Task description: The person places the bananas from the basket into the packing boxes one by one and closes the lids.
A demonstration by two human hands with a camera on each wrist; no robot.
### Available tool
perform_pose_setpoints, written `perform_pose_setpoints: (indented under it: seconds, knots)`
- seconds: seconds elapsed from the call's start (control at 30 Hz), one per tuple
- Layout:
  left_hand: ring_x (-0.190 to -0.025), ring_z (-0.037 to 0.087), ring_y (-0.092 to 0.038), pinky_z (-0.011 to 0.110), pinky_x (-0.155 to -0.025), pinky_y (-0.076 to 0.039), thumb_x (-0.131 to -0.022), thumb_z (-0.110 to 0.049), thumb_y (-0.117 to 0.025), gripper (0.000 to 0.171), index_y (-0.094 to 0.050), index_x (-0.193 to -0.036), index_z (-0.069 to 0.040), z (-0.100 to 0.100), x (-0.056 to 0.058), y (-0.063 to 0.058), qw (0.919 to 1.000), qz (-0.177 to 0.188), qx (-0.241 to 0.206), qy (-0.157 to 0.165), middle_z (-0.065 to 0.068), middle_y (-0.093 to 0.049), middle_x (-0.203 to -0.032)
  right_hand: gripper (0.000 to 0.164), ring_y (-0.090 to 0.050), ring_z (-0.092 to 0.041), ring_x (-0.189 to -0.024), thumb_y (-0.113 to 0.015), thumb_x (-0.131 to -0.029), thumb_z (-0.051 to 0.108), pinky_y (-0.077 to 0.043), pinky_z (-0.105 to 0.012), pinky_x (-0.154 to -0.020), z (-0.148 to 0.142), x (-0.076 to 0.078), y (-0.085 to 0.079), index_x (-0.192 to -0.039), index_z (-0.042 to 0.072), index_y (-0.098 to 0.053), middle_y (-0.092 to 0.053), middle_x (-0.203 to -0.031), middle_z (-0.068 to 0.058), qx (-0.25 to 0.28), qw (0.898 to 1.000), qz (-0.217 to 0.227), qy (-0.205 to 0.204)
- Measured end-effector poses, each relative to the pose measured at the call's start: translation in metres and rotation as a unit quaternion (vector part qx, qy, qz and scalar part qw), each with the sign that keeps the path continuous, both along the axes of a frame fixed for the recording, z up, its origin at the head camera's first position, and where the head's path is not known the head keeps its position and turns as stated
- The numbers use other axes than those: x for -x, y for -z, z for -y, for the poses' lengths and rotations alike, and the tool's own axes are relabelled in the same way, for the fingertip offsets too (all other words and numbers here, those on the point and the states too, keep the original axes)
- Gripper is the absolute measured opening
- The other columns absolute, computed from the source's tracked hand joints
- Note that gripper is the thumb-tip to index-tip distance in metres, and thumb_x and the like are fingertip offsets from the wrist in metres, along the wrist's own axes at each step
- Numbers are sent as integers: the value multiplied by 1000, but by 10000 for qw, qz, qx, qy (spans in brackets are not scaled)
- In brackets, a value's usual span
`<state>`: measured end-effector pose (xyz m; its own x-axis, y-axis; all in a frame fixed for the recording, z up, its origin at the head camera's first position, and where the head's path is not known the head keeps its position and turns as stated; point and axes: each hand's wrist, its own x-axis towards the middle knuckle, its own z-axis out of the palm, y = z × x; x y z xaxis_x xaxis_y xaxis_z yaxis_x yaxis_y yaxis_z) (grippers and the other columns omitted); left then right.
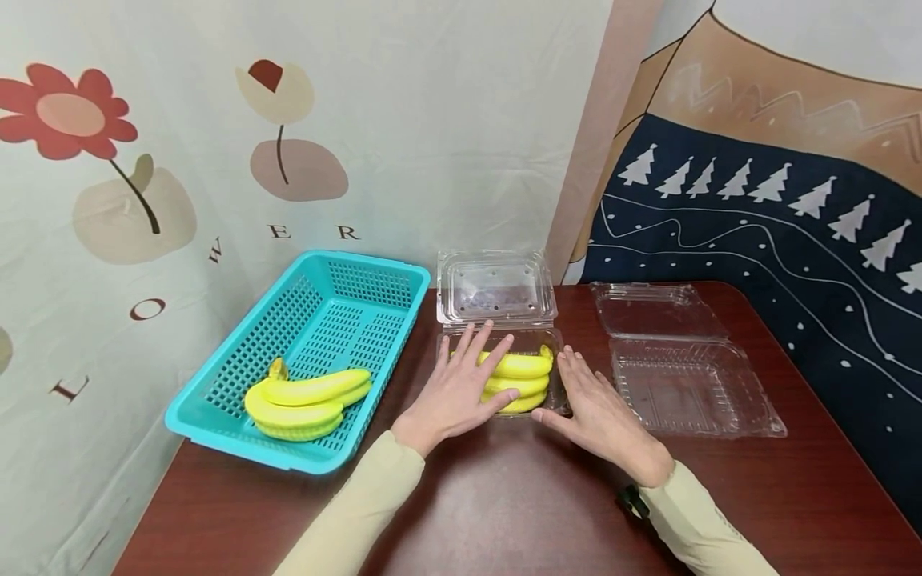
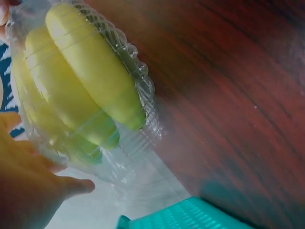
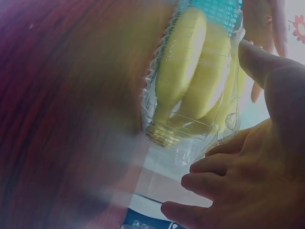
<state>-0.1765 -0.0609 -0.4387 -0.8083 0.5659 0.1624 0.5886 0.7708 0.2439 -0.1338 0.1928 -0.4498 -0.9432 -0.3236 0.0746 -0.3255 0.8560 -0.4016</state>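
Observation:
A bunch of yellow bananas [image 1: 520, 384] lies in the base of a clear plastic clamshell box [image 1: 558, 398]. Its lid [image 1: 495, 286] is raised, leaning back toward the wall. My left hand [image 1: 461, 388] is spread over the left part of the bunch and hides it; whether it touches the bananas I cannot tell. Along the box's right side is my right hand [image 1: 601, 408], with straight fingers and the thumb toward the near right corner. In both wrist views the bananas [image 2: 90, 71] [image 3: 190, 71] show through the box's ribbed wall.
On the left stands a turquoise plastic basket [image 1: 186, 408] with another bunch of bananas [image 1: 306, 402] near its front. A second clear clamshell box [image 1: 680, 388] lies opened out at the right. Printed cloth [image 1: 446, 128] hangs behind the dark red-brown table [image 1: 504, 512].

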Motion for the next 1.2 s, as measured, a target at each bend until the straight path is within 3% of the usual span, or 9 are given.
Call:
perform_pose_setpoints:
  seconds: [0.3, 0.63, 0.8, 1.2]
  knots:
    - [-156, 42, -17, 68, -121, -13, -103, -67, -36, 82, -26, -166, -16, 9, 4, 0, 9920, 24, -1021, -741, 15, -17, -172, 106, -19, -45, -154, -61, -95, 67, -24, -66, -118, 3, 6, -7, -162, -5, -23, -15, -169, -25, 319, 9989, 254, 245]
    - [-158, 36, -6, 63, -123, -10, -104, -64, -39, 82, -23, -166, -12, 10, 10, 6, 9713, 685, -1699, -1518, 17, -12, -172, 100, -13, -41, -157, -57, -98, 64, -20, -61, -122, 8, 20, -16, -164, -1, -19, -11, -172, -19, 763, 9961, 243, 364]
    - [-158, 36, -5, 63, -123, -13, -105, -66, -35, 83, -20, -167, -12, 13, 14, 9, 9607, 923, -1975, -1719, 18, -7, -172, 99, -11, -37, -158, -55, -98, 66, -20, -62, -122, 10, 30, -20, -165, 4, -17, -8, -173, -15, 994, 9935, 304, 472]
    - [-157, 41, -10, 61, -122, -20, -105, -67, -33, 87, -15, -167, -10, 12, 23, 11, 9440, 1289, -2355, -1918, 18, -2, -172, 100, -10, -33, -158, -52, -98, 70, -22, -61, -121, 15, 55, -23, -166, 6, -17, -5, -173, -10, 1588, 9839, 519, 641]
